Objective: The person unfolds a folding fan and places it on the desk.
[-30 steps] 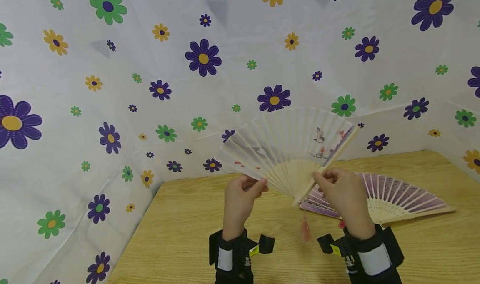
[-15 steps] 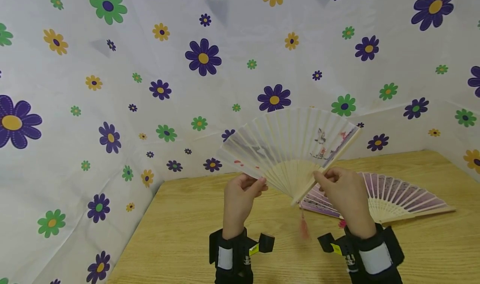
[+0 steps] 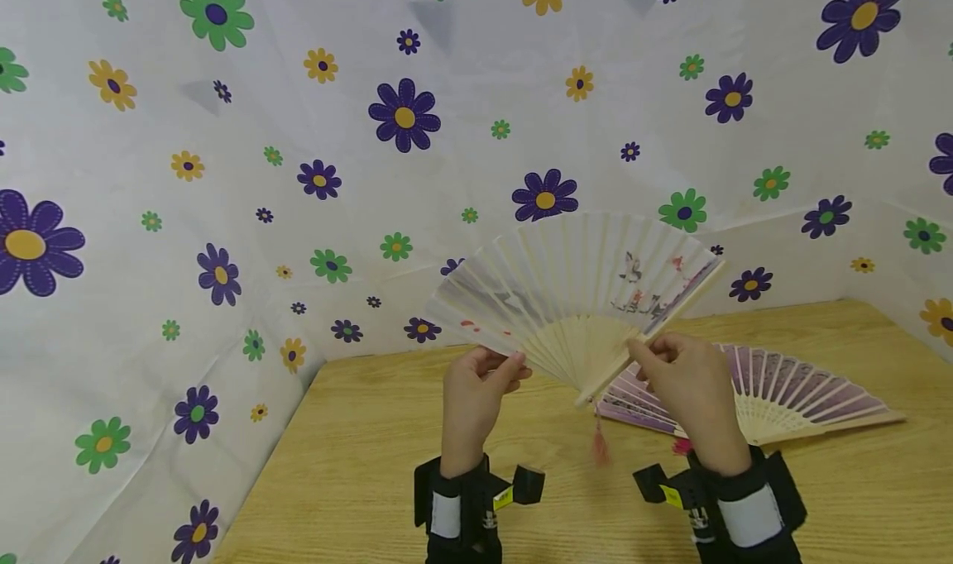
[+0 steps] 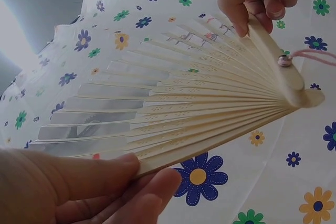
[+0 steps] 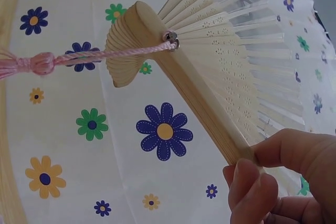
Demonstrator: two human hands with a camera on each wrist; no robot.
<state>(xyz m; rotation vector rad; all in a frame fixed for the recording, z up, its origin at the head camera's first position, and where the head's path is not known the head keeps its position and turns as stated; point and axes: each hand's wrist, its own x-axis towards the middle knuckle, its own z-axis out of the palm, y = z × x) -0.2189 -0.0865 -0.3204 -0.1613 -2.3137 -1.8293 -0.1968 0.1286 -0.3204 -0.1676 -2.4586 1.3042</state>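
A white folding fan point(image 3: 581, 274) is spread wide and held up above the table, with pale ribs and small painted figures near its right side. My left hand point(image 3: 476, 399) pinches its left outer rib between thumb and fingers, as the left wrist view also shows. On the other side, my right hand point(image 3: 688, 390) pinches the thick right guard stick point(image 5: 205, 98). From the pivot hangs a pink tassel point(image 3: 600, 444). Behind the right hand, a purple folding fan point(image 3: 804, 382) lies spread on the table, its middle partly hidden by that hand.
The wooden table point(image 3: 357, 465) runs back to a white cloth point(image 3: 462, 167) printed with purple, green and yellow flowers. This cloth also hangs along the left side. A red tassel point(image 3: 681, 446) lies beside the right wrist, near the purple fan.
The right hand has moved slightly to the right with its guard stick, so the white fan is spread a little wider. The tassel has shifted slightly left. The left hand has barely moved.
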